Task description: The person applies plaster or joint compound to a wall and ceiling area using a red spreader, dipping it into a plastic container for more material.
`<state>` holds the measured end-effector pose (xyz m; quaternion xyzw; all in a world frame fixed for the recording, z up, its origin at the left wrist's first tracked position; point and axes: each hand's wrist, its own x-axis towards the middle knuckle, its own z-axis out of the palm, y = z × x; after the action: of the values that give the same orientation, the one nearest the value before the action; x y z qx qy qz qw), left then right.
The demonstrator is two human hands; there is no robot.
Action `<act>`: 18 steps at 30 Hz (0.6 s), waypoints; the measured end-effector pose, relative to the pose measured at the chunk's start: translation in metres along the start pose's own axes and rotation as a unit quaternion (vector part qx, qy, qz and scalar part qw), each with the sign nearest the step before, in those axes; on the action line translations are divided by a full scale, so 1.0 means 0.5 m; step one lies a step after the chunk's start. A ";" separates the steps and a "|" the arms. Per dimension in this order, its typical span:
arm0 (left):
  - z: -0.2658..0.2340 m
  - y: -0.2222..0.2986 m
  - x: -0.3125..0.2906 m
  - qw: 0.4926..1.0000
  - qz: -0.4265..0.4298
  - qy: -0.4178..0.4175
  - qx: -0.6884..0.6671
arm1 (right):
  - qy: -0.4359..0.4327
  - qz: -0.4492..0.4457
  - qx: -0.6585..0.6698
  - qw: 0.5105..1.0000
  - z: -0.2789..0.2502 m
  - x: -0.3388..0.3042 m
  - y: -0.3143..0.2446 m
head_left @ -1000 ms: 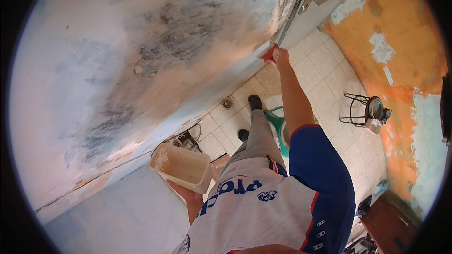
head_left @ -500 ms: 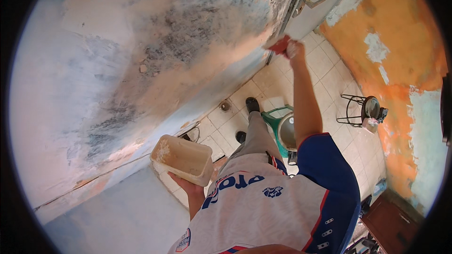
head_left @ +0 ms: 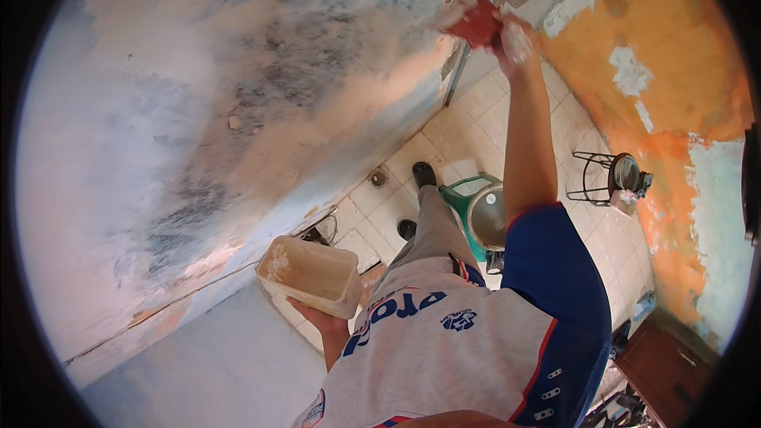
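My right hand (head_left: 514,41) is raised high and grips a red flat tool (head_left: 476,22), pressed against the patchy blue and grey wall (head_left: 238,111) close to a door frame (head_left: 469,55). Fresh pale filler streaks the wall to the left of the tool. My left hand (head_left: 317,321) holds a cream rectangular plastic tub (head_left: 311,273) from beneath, at waist height beside the wall. I look down over my white and blue shirt and grey trousers to my black shoes on the tiled floor.
A green bucket stand with a grey pail (head_left: 483,214) sits by my feet. A black wire stool (head_left: 610,178) with an object on it stands against the orange peeling wall (head_left: 674,111). A floor drain (head_left: 379,178) lies near the wall base. Dark furniture (head_left: 666,364) fills the lower right.
My right hand has swept the red tool up and leftward along the wall near the door frame. The tub in my left hand stays at about the same height.
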<state>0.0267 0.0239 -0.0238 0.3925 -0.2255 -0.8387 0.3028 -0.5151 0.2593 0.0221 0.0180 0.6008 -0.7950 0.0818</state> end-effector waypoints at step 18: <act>-0.009 -0.003 -0.017 1.000 0.007 0.018 0.022 | -0.027 0.043 -0.005 0.999 -0.077 0.001 0.050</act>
<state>0.0341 0.0301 -0.0230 0.4126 -0.2415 -0.8240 0.3040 -0.5145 0.2896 -0.0123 0.0217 0.6009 -0.7881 0.1321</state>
